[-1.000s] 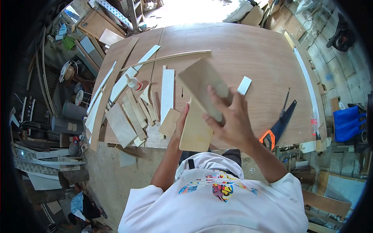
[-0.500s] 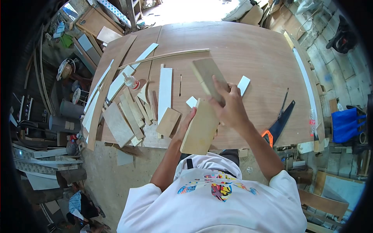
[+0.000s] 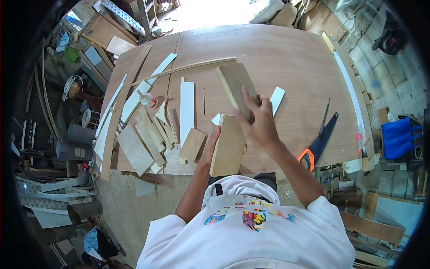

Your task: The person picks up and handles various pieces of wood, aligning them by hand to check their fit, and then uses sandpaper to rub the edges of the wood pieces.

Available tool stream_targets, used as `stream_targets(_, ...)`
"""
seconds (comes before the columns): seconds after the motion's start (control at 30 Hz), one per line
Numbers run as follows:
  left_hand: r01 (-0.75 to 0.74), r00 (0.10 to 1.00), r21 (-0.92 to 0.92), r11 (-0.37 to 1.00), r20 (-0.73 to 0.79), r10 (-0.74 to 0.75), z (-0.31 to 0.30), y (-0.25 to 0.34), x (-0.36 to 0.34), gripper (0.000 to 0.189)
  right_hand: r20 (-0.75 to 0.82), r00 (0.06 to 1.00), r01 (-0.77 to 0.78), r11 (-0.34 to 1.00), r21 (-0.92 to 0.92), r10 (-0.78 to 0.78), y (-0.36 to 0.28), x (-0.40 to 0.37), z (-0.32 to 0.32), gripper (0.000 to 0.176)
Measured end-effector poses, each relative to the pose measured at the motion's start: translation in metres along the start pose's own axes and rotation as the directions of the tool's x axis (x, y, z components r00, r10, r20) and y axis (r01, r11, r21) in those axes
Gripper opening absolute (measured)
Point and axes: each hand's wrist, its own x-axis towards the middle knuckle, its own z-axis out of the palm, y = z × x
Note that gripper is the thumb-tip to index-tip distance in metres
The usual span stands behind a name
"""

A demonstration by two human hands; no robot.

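Note:
My left hand [image 3: 213, 142] grips a pale wooden block [image 3: 227, 150] by its side, at the table's near edge in front of my shirt. A second wooden block [image 3: 234, 83] is in my right hand [image 3: 260, 119], thumb and fingers closed around its lower end. That block is tilted, and its lower end overlaps the top of the first block in this view. Beyond my right hand lies a short white board [image 3: 277, 99]. A small white piece [image 3: 216, 119] shows just behind the block in my left hand.
A handsaw [image 3: 319, 143] with an orange handle lies on the table [image 3: 286, 49] at right. Several wood offcuts [image 3: 145, 134], a glue bottle [image 3: 149, 100] and a long white board [image 3: 187, 110] lie at left. A thin stick [image 3: 204, 101] lies near the middle.
The block in my left hand has turned more upright. My right hand and its block have shifted slightly. The whole view has moved a little.

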Motion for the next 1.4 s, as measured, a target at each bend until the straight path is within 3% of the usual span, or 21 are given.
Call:
stream_targets(0.03,-0.005,1.0,0.001,1.0,0.002,0.005,0.001,-0.001,0.003,0.068,-0.032,0.997,0.071,0.997,-0.022,-0.072,-0.006,-0.008,-0.002,0.069)
stream_targets(0.1,0.02,0.95,-0.076,0.997,-0.309,-0.042,0.003,-0.005,0.003,0.071,-0.049,0.985,0.16,0.98,-0.121,-0.167,-0.016,-0.024,0.003,0.069)
stream_targets(0.13,0.022,0.951,-0.075,0.997,-0.306,-0.044,0.004,-0.003,0.004,0.071,-0.063,0.962,0.245,0.943,-0.225,-0.265,-0.018,-0.027,0.004,0.07)
stream_targets(0.17,0.044,0.963,-0.022,0.999,-0.263,-0.048,0.007,-0.002,0.003,0.074,-0.062,0.964,0.24,0.944,-0.227,-0.26,-0.014,-0.022,0.005,0.07)
stream_targets(0.23,0.057,0.974,0.027,0.998,-0.222,-0.05,0.004,-0.003,0.001,0.077,-0.049,0.998,0.037,0.997,-0.068,-0.04,0.01,0.004,0.013,0.068)
stream_targets(0.27,0.057,0.995,-0.032,0.998,-0.079,-0.06,-0.004,-0.002,0.0,0.077,-0.034,0.999,-0.015,0.999,-0.051,0.013,0.021,0.015,0.015,0.069)
stream_targets(0.3,0.067,0.996,-0.09,0.994,0.067,-0.061,-0.009,-0.001,0.0,0.077,-0.038,0.999,-0.015,0.999,-0.052,0.013,0.027,0.012,0.015,0.069)
stream_targets(0.37,0.031,0.996,-0.165,0.986,0.089,-0.017,-0.002,0.004,-0.002,0.078,-0.099,0.994,0.039,0.996,-0.082,-0.047,0.018,0.008,0.007,0.07)
stream_targets(0.47,-0.008,1.0,-0.202,0.979,-0.012,0.006,0.009,0.005,-0.007,0.074,-0.064,0.98,0.18,0.977,-0.11,-0.188,-0.017,-0.026,-0.002,0.068)
stream_targets(0.53,-0.083,0.922,-0.104,0.991,-0.386,0.037,0.02,-0.004,0.002,0.075,-0.02,0.975,0.208,0.948,-0.24,-0.219,-0.026,-0.027,0.005,0.066)
stream_targets(0.57,-0.074,0.922,-0.111,0.991,-0.387,0.025,0.011,-0.006,-0.002,0.075,-0.016,0.978,0.199,0.95,-0.243,-0.209,-0.018,-0.02,0.008,0.066)
stream_targets(0.63,0.07,0.996,-0.084,0.994,0.058,-0.065,-0.016,-0.004,-0.007,0.074,-0.064,0.996,0.054,0.99,-0.128,-0.062,0.01,0.012,0.014,0.065)
stream_targets(0.7,0.042,0.99,-0.119,0.992,0.135,-0.025,-0.009,-0.003,-0.011,0.074,-0.109,0.994,-0.04,0.996,-0.08,0.031,0.034,0.026,0.015,0.064)
stream_targets(0.77,-0.01,0.975,-0.152,0.988,0.218,0.043,0.001,0.007,-0.005,0.073,-0.135,0.99,0.016,0.995,-0.095,-0.028,0.029,0.025,0.005,0.067)
stream_targets(0.83,-0.127,0.986,0.011,0.992,-0.111,0.128,0.011,0.01,-0.01,0.072,-0.123,0.992,-0.019,0.989,0.147,0.038,0.013,0.0,-0.002,0.067)
stream_targets(0.9,-0.195,0.979,0.008,0.981,-0.053,0.195,0.009,0.016,-0.007,0.071,-0.115,0.993,0.028,0.987,0.157,-0.01,-0.005,-0.025,-0.006,0.069)
stream_targets(0.97,-0.277,0.894,0.025,0.961,-0.36,0.267,0.004,0.014,-0.008,0.068,-0.058,0.993,0.106,0.994,0.031,-0.104,-0.02,-0.051,-0.007,0.069)
stream_targets(1.07,-0.355,0.865,0.074,0.932,-0.352,0.358,0.002,0.015,-0.006,0.068,0.073,0.99,0.132,0.974,-0.185,-0.12,-0.025,-0.08,0.005,0.07)
stream_targets(1.23,-0.265,0.913,0.309,0.914,-0.225,0.34,0.003,-0.002,-0.005,0.071,-0.054,0.993,0.096,0.977,-0.191,-0.109,-0.016,-0.041,0.008,0.069)
stream_targets(1.33,-0.15,0.962,0.568,0.809,-0.107,0.253,-0.003,0.006,-0.006,0.072,0.016,1.0,-0.011,1.0,-0.012,0.011,-0.023,-0.013,-0.008,0.067)
stream_targets(1.4,-0.182,0.943,0.54,0.822,-0.14,0.301,0.016,0.019,-0.006,0.072,0.015,1.0,0.01,1.0,-0.025,-0.01,-0.025,-0.027,-0.007,0.066)
